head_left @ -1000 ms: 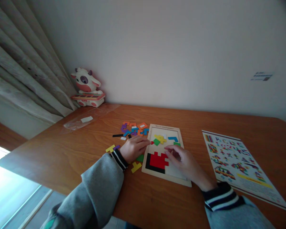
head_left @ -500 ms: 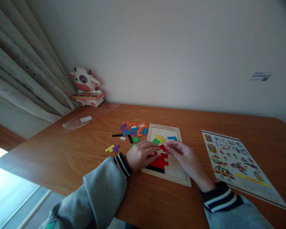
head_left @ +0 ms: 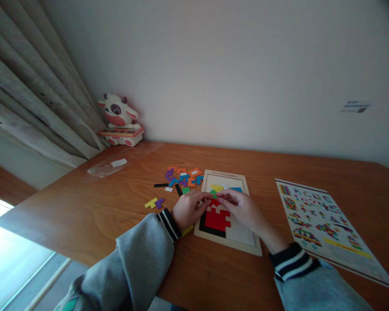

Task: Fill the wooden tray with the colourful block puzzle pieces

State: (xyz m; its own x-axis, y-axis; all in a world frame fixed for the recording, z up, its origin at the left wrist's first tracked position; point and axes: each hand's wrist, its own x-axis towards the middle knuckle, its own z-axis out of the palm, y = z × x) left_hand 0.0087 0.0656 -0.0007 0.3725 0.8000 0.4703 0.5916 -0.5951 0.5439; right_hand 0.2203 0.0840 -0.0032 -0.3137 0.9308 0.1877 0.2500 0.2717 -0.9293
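Observation:
My left hand [head_left: 189, 208] and my right hand [head_left: 241, 209] meet over the wooden puzzle board [head_left: 257, 247]. Their fingertips are closed in a pinch on a small red puzzle piece [head_left: 215, 201], partly covered by the fingers. Just beyond it a green piece [head_left: 213, 193] shows between the hands. Below the fingers, a block of red pieces [head_left: 216, 219] lies on the board, bordered by black pieces [head_left: 212, 231]. Yellow pieces [head_left: 217, 188] and a blue piece [head_left: 236, 189] sit near the board's far end.
Loose coloured pieces [head_left: 191, 182] are scattered left of the board, with a yellow piece [head_left: 151, 203] and a purple one [head_left: 160, 203] closer in. A printed pattern sheet [head_left: 324, 224] lies to the right. Plastic wrapping [head_left: 100, 171] and a cow toy [head_left: 119, 119] are at the back left.
Both hands have shifted slightly, and the red piece between the fingertips has moved left, closer to the green piece. A yellow piece now shows beside my left wrist.

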